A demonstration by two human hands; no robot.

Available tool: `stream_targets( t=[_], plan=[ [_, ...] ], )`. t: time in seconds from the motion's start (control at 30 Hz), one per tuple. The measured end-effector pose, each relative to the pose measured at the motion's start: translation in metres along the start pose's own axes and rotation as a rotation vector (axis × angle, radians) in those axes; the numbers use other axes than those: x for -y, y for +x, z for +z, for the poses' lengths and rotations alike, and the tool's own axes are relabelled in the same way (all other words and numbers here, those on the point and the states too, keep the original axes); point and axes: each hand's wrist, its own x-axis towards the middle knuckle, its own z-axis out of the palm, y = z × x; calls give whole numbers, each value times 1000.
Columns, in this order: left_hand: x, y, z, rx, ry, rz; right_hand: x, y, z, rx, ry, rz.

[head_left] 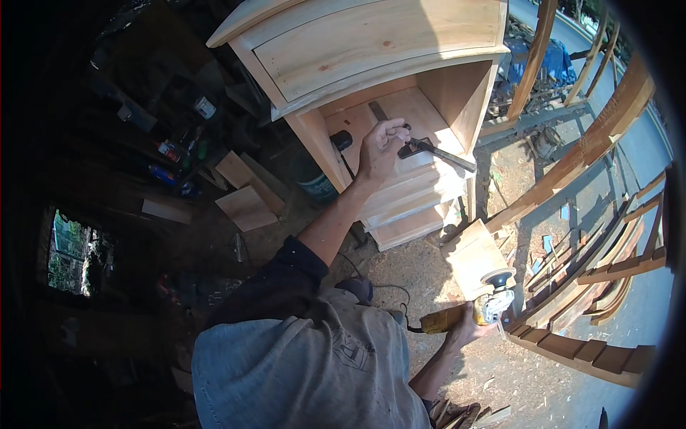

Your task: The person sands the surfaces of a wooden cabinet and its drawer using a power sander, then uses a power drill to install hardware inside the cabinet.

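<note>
My left hand (pixel 384 149) reaches into the open lower space of an unfinished wooden cabinet (pixel 379 53), fingers curled on something small I cannot make out. It is beside a dark metal tool (pixel 446 156) with a long bar, lying across the shelf near a metal strip (pixel 378 111). A black object (pixel 341 141) is at the shelf's left. My right hand (pixel 466 327) grips a yellow angle grinder (pixel 443 320) with a round pad facing up, low at the right, in front of a pale board (pixel 462 257).
Curved wooden frames (pixel 600 143) and stacked slats (pixel 593 357) line the right. At the left are loose boards (pixel 243 207), a bucket (pixel 316 186), cans and bottles (pixel 171 151) in shadow. A cord (pixel 386 286) crosses the sawdust-covered floor (pixel 407 268) below the cabinet.
</note>
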Motion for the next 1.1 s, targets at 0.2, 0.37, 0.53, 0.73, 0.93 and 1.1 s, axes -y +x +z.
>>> stream_targets(
  t=[0.2,0.37,0.53,0.73,0.93,1.1],
  plan=[
    [-10,27,14,-40,-458,-285,-14,35,2,69,-228,27],
    [-3,47,17,-164,-650,-201,9,63,35,279,-5,83],
    [-1,74,24,-83,-865,-25,-10,106,66,411,26,-8],
    [-18,96,41,-180,-885,106,-8,156,94,552,46,51],
    [-22,112,48,-194,-871,206,-61,188,110,620,113,64],
    [-22,123,58,-291,-865,365,-53,202,114,780,163,119]
  ],
)
